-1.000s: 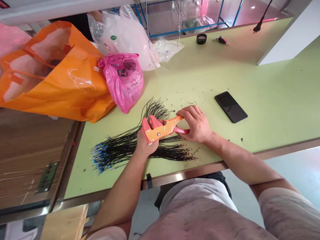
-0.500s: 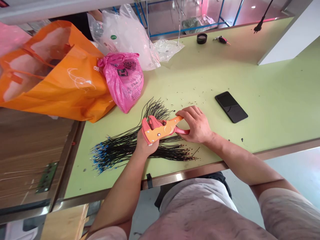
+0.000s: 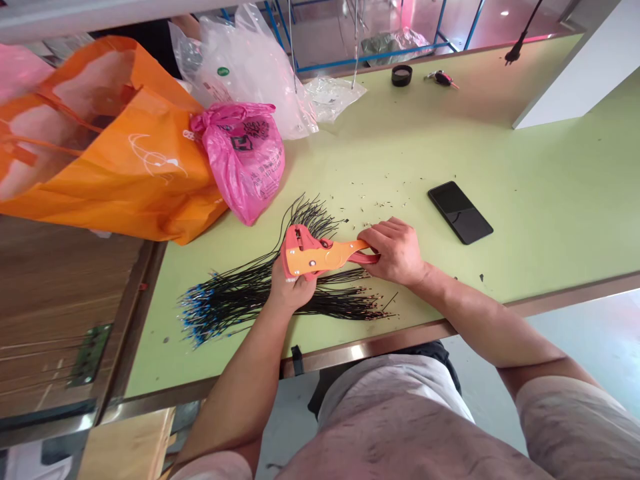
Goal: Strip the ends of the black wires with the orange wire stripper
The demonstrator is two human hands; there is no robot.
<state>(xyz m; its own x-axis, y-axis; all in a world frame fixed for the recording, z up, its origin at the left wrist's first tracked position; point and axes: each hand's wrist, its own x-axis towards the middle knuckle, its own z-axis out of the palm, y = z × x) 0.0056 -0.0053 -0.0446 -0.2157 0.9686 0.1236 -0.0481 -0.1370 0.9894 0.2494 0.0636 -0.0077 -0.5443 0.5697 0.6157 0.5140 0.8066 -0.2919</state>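
My right hand [image 3: 397,252] is closed around the handles of an orange and red wire stripper [image 3: 325,258]. The handles are squeezed nearly together. At the left end, the tool's red jaws lie over my left hand [image 3: 290,287], which is closed; its fingers are mostly behind the tool head, so what they hold is hidden. Under and around my hands lies a bundle of thin black wires [image 3: 250,293] with blue ends at the left and coppery ends at the right. More wire ends fan out beyond the tool.
Small cut scraps [image 3: 383,204] lie beyond my right hand. A black phone [image 3: 460,212] rests to the right. An orange bag [image 3: 165,180], a pink plastic bag [image 3: 253,160] and clear bags [image 3: 255,73] stand back left. A black ring [image 3: 401,75] and keys [image 3: 443,79] sit farther back.
My right hand has squeezed the wire stripper's handles closer together and lowered slightly. The tool has turned nearer to level, and its jaws have closed. My left hand stays behind its head.
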